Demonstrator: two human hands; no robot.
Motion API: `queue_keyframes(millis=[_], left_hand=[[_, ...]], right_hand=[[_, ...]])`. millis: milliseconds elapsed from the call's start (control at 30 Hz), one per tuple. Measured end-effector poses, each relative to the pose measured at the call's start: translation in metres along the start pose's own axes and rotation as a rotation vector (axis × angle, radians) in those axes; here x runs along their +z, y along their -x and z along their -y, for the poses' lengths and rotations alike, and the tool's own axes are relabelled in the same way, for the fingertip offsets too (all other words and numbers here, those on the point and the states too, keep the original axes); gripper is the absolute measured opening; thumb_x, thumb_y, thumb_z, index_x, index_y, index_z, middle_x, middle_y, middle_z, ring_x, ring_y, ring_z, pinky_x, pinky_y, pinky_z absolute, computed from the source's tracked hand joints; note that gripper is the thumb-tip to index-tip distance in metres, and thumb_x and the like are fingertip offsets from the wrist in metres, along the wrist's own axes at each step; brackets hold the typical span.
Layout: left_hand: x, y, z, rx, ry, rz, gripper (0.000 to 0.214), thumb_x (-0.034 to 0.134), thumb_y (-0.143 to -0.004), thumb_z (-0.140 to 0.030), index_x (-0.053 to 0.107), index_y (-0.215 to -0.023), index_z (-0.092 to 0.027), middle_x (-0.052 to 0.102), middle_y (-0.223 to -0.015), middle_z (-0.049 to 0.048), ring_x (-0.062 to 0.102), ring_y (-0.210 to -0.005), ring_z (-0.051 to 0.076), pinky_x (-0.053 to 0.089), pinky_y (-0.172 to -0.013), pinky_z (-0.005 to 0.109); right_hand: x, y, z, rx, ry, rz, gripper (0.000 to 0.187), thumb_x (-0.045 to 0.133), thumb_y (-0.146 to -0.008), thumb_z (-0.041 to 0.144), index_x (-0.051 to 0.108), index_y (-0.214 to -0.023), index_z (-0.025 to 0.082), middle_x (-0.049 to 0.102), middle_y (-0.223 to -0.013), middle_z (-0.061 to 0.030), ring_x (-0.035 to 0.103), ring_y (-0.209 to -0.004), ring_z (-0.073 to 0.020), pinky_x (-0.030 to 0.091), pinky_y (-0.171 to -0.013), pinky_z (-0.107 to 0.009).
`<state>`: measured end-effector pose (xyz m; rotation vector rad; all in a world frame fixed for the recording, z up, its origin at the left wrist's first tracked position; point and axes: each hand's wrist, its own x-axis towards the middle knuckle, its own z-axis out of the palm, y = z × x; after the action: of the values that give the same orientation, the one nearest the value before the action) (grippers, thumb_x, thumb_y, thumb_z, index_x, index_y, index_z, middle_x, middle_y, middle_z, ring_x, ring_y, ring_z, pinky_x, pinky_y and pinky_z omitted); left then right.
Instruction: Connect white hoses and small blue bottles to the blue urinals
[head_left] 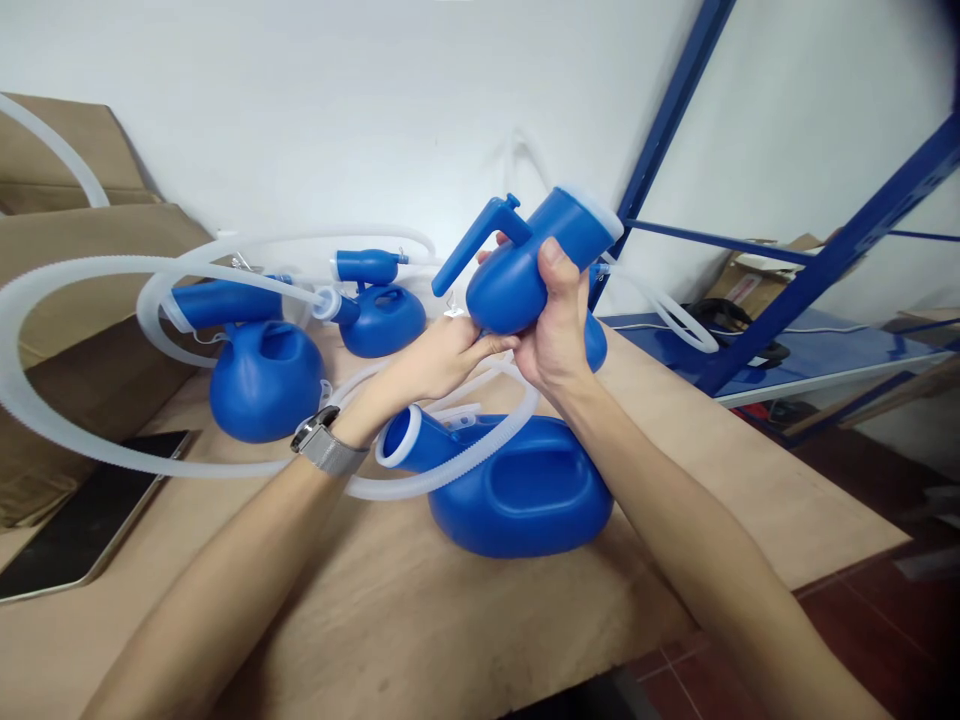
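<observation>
My right hand is wrapped round a blue plastic urinal cup, raised above the table and tilted with its white-rimmed mouth up to the right. A blue hooked handle juts from the cup's left side. Closed under the cup's rounded lower end is my left hand, a watch on its wrist; what its fingers grip is hidden. Below both hands a large blue urinal bottle rests on the table, its open neck pointing left. A translucent ribbed hose loops across it.
Further blue bottles, one at left and one behind, stand with cups and hoses. Cardboard boxes and a black tablet lie at left. A blue metal rack rises at right, beyond the wooden table.
</observation>
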<state>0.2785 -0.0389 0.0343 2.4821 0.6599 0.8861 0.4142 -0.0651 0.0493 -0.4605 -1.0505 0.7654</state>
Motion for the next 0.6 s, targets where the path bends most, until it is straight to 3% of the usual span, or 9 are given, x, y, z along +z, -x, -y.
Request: queue_keyframes(millis=[233, 400, 500, 600], left_hand=[[0.002, 0.001, 0.004, -0.052, 0.101, 0.059, 0.040, 0.048, -0.102, -0.053, 0.067, -0.102, -0.018, 0.073, -0.098, 0.0050, 0.065, -0.091, 0.024, 0.052, -0.087, 0.038], [0.005, 0.002, 0.006, -0.095, 0.175, 0.080, 0.037, 0.052, -0.099, -0.054, 0.066, -0.098, -0.020, 0.068, -0.088, 0.0034, 0.063, -0.090, 0.024, 0.053, -0.087, 0.040], [0.007, 0.002, 0.005, -0.157, 0.240, 0.110, 0.034, 0.059, -0.096, -0.054, 0.060, -0.087, -0.022, 0.058, -0.071, -0.0005, 0.057, -0.073, 0.019, 0.053, -0.073, 0.036], [0.009, 0.003, 0.002, -0.227, 0.400, 0.186, 0.044, 0.065, -0.096, -0.056, 0.046, -0.073, -0.023, 0.042, -0.059, -0.0050, 0.042, -0.053, 0.012, 0.041, -0.052, 0.028]], right_hand=[[-0.004, 0.001, -0.005, 0.027, 0.000, 0.014, 0.051, 0.082, -0.070, 0.064, 0.058, -0.109, 0.039, 0.075, -0.108, -0.0019, 0.067, -0.127, -0.0349, 0.065, -0.085, -0.055], [-0.006, 0.002, -0.005, 0.059, -0.010, 0.050, 0.046, 0.081, -0.070, 0.063, 0.060, -0.097, 0.033, 0.077, -0.103, -0.0036, 0.068, -0.126, -0.0346, 0.066, -0.088, -0.054], [-0.007, 0.002, -0.005, 0.055, -0.006, 0.068, 0.045, 0.082, -0.070, 0.060, 0.060, -0.098, 0.032, 0.077, -0.101, -0.0031, 0.070, -0.123, -0.0332, 0.066, -0.090, -0.051], [-0.011, 0.000, -0.010, 0.045, -0.030, 0.084, 0.052, 0.082, -0.069, 0.061, 0.061, -0.107, 0.033, 0.077, -0.102, -0.0016, 0.072, -0.119, -0.0328, 0.066, -0.089, -0.050]])
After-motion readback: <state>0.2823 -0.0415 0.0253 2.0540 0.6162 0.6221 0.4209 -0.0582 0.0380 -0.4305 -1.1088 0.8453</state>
